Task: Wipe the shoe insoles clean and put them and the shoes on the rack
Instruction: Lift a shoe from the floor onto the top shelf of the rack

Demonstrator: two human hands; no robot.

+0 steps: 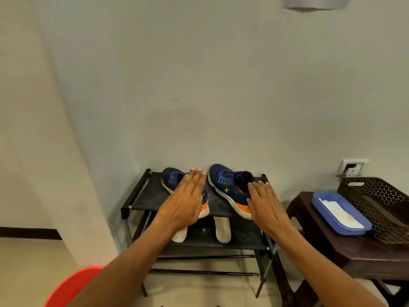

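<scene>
Our left grip [183,202]: flat, fingers straight and together, holding nothing, over the left shoe [171,178] on the rack [143,200], top shelf. Our right grip [267,207]: likewise flat and empty, at the right shoe [228,187]; contact we cannot tell. Left insole [179,234] and right insole [223,229]: the shelf below.

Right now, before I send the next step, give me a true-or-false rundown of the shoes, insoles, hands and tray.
The two navy-and-orange sneakers stand on the top shelf of the black metal rack. True.
The two white insoles are inside the sneakers. False: they lie on the second shelf.
Both hands grip a sneaker. False: the left hand and right hand have straight fingers and grip nothing.
The blue plastic tray with a white cloth sits on the brown stool. True.
</scene>
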